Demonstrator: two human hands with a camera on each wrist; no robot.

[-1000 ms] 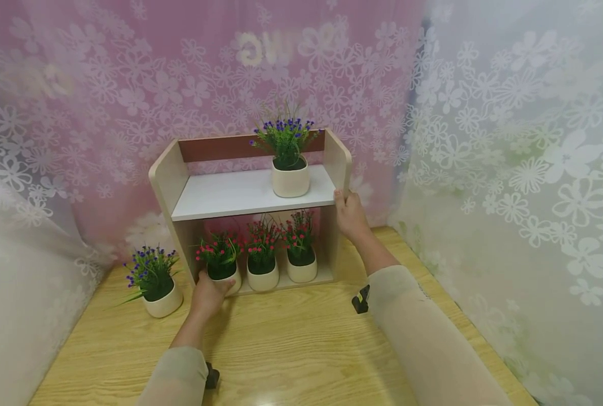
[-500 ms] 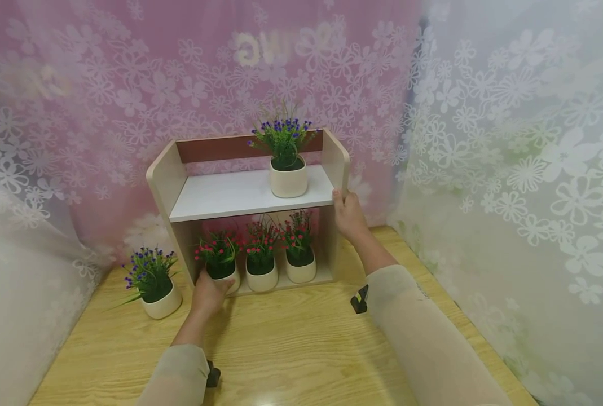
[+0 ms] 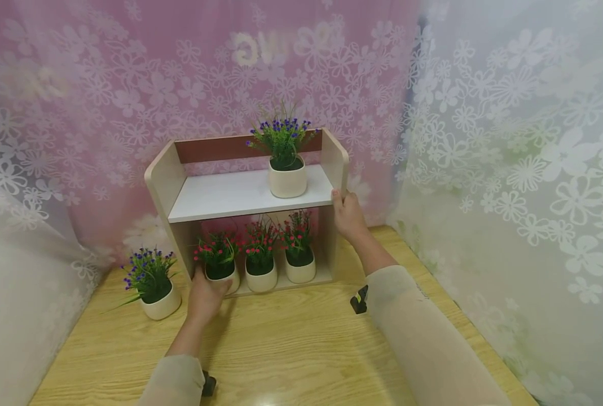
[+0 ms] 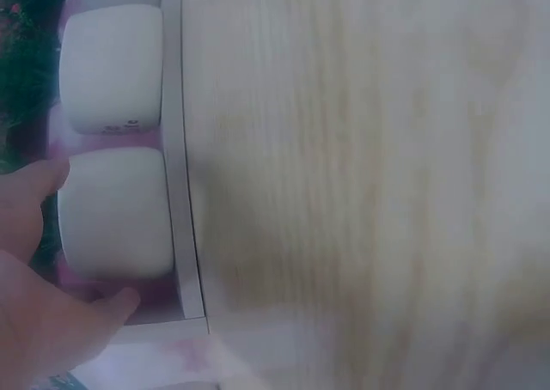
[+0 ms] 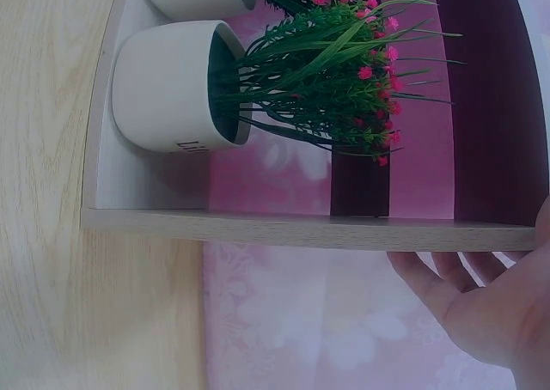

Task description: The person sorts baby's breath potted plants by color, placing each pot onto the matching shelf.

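Note:
A two-tier shelf (image 3: 215,197) stands on the table. On its lower tier are three white pots with red flowers: left (image 3: 221,277), middle (image 3: 262,280) and right (image 3: 300,270). My left hand (image 3: 206,299) straddles the left pot, also seen in the left wrist view as a white pot (image 4: 116,214). The thumb lies at the pot's front; a small gap shows between the other fingers and its left side. My right hand (image 3: 351,217) grips the shelf's right side panel (image 5: 309,231), thumb at the front edge and fingers outside.
A pot with purple flowers (image 3: 287,175) stands on the upper tier, toward the right. Another purple-flowered pot (image 3: 160,301) is on the table (image 3: 281,349), left of the shelf. Floral curtains (image 3: 509,141) hang behind and on both sides.
My left hand has shifted slightly left and its fingers have parted a little from the left pot's side. The right hand keeps its grip on the panel. The pots and shelf look unmoved.

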